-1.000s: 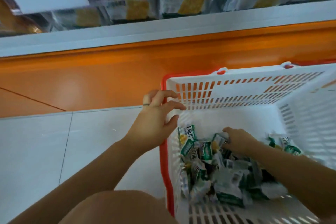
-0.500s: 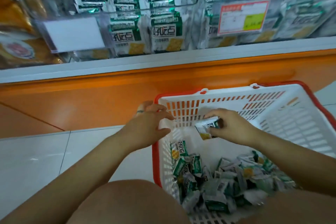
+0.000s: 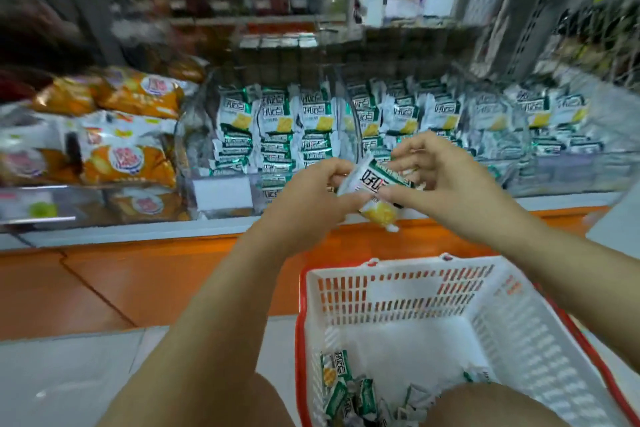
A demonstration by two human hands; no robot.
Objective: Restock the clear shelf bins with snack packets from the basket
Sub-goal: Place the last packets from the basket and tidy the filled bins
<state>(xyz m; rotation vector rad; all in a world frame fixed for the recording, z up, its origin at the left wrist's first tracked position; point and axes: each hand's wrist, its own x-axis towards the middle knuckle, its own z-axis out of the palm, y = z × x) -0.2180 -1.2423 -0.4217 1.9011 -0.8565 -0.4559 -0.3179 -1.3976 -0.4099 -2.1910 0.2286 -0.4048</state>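
Observation:
Both hands hold one green-and-white snack packet (image 3: 375, 185) in the air in front of the shelf. My left hand (image 3: 311, 198) pinches its left end and my right hand (image 3: 440, 180) grips its right side. Behind them a clear shelf bin (image 3: 194, 135) holds rows of the same packets (image 3: 277, 128), standing on edge. More such packets fill another clear bin (image 3: 519, 121) to the right. Below, the white basket with a red rim (image 3: 398, 291) sits on the floor, with several loose packets (image 3: 343, 388) at its bottom.
Orange snack bags (image 3: 128, 163) are piled in the bin at the left. A blank white label holder (image 3: 223, 192) hangs on the bin front. An orange plinth (image 3: 138, 274) runs under the shelf. My knees (image 3: 491, 406) partly cover the basket.
My right hand lifted a packet out of the basket up to shelf height. My left hand left the basket rim and joined it on the packet. The view tilted up toward the bins.

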